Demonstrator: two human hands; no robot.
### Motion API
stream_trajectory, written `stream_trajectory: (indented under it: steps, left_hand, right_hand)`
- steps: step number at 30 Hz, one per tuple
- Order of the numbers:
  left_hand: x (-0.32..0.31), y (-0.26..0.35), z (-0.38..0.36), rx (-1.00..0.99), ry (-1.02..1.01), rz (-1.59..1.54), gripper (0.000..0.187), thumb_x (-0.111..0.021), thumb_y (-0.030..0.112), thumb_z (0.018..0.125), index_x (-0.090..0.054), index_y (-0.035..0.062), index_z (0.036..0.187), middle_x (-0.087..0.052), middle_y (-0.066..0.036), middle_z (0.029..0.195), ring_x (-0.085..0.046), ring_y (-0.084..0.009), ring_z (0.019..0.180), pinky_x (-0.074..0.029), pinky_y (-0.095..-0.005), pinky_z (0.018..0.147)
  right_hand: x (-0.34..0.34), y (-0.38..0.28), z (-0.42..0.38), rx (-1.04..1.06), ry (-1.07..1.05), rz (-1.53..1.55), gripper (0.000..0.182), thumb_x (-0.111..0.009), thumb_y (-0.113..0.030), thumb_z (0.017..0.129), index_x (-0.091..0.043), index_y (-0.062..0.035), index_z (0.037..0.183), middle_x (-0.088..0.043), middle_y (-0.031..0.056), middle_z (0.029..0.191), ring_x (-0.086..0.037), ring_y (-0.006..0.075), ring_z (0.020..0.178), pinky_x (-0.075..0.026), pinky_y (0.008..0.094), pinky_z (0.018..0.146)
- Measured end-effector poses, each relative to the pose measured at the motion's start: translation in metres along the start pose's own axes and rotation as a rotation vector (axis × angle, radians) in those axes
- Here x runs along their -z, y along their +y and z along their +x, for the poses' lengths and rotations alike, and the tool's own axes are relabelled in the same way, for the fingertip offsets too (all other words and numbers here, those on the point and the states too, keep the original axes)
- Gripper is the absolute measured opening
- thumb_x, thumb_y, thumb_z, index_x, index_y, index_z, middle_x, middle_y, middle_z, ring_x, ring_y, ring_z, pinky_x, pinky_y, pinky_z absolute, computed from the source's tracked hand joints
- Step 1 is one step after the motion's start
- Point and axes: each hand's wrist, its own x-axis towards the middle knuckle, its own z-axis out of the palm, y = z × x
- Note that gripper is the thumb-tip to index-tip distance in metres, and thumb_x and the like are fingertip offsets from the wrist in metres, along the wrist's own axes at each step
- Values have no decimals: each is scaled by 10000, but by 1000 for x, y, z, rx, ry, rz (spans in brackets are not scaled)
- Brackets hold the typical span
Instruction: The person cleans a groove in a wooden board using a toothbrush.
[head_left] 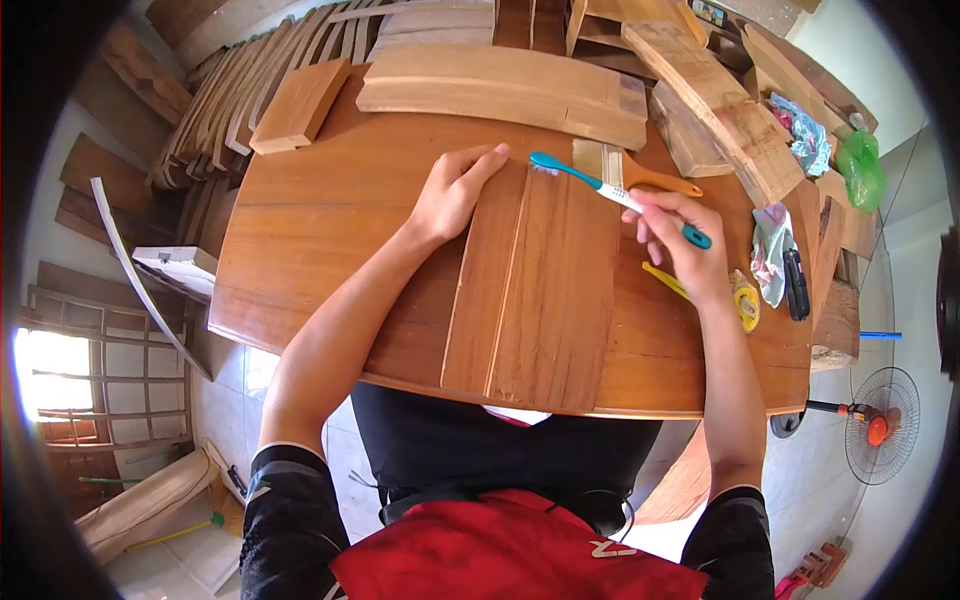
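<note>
A teal and white toothbrush (612, 193) is held in my right hand (684, 240), its bristles pointing down over the far end of a flat wooden board (555, 290). The board lies lengthwise on the wooden table (320, 220) and has a long groove or joint line near its left side. My left hand (457, 192) rests at the board's far left edge, thumb stretched out and the other fingers partly hidden. Just beyond the toothbrush lies a wide paintbrush (640, 175) with pale bristles and an orange-brown handle.
A thick curved wooden piece (500, 92) lies across the table's far side, with a wooden block (301, 105) to its left. At right are a long plank (715, 105), a yellow tool (745, 300), a crumpled cloth (771, 250) and a black cutter (796, 285).
</note>
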Motion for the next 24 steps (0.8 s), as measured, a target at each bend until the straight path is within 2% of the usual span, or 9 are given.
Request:
stream_trajectory:
  steps: [2,6,10,12,14,16,20,22,24]
  left_hand:
    - [0,3,-2,15,5,17,438,-519,352,1018,-651,-57,932,-635,-57,773,-539,-95,764,-452,-293,704]
    - [-2,5,-4,31,15,21,438,-521,351,1015,-656,-61,957,-642,-71,776,-549,-100,771,-458,-294,713]
    - [-1,-3,0,10,21,-16,419,-525,336,1015,-655,-59,963,-648,-57,798,-544,-97,776,-456,-297,710]
    - [-2,1,-2,-8,33,0,406,-523,324,1019,-647,-56,945,-631,-35,793,-527,-91,766,-446,-292,696]
    - [-5,4,-4,-12,29,-16,397,-521,315,1023,-639,-52,928,-611,-17,785,-509,-84,758,-436,-285,684]
    - [-4,6,-4,2,13,-37,391,-519,310,1026,-631,-47,911,-588,-1,774,-490,-75,750,-424,-276,672]
    - [-4,13,-5,41,-3,-3,391,-521,311,1027,-626,-44,900,-569,6,764,-476,-69,748,-415,-266,669]
    - [-5,12,-4,53,5,-42,392,-523,309,1026,-624,-46,895,-569,4,765,-475,-70,749,-414,-266,670]
    - [-3,9,-2,19,-17,-7,397,-531,317,1021,-644,-50,920,-602,-8,788,-502,-74,763,-430,-266,687]
  right_hand:
    - [9,-5,-4,14,-330,35,259,-604,-178,987,-699,-34,1180,-724,91,952,-584,63,689,-455,203,525]
    - [-2,-3,0,4,-5,-58,259,-618,-188,969,-713,-42,1161,-723,87,937,-600,73,688,-458,209,520]
    - [10,-17,-4,-39,-489,-10,257,-600,-171,987,-702,-49,1189,-719,80,961,-616,75,706,-458,209,522]
    - [3,-9,-2,-44,-137,-29,251,-606,-175,983,-713,-44,1168,-730,88,916,-648,96,697,-473,210,530]
    - [4,-7,-2,-72,-96,65,253,-615,-177,981,-710,-43,1173,-732,91,917,-653,96,696,-479,209,537]
    - [10,-23,-7,-136,-406,30,264,-621,-180,981,-696,-41,1193,-726,90,953,-651,91,730,-487,208,543]
    - [9,-7,1,-81,-96,37,245,-618,-173,984,-708,-45,1173,-728,90,975,-664,98,757,-494,216,531]
    - [16,-14,-5,-99,-360,91,251,-605,-155,988,-696,-46,1194,-729,86,979,-661,96,758,-492,209,528]
    - [16,-13,-4,-58,-428,41,266,-611,-159,984,-684,-44,1212,-728,93,982,-658,92,755,-491,206,529]
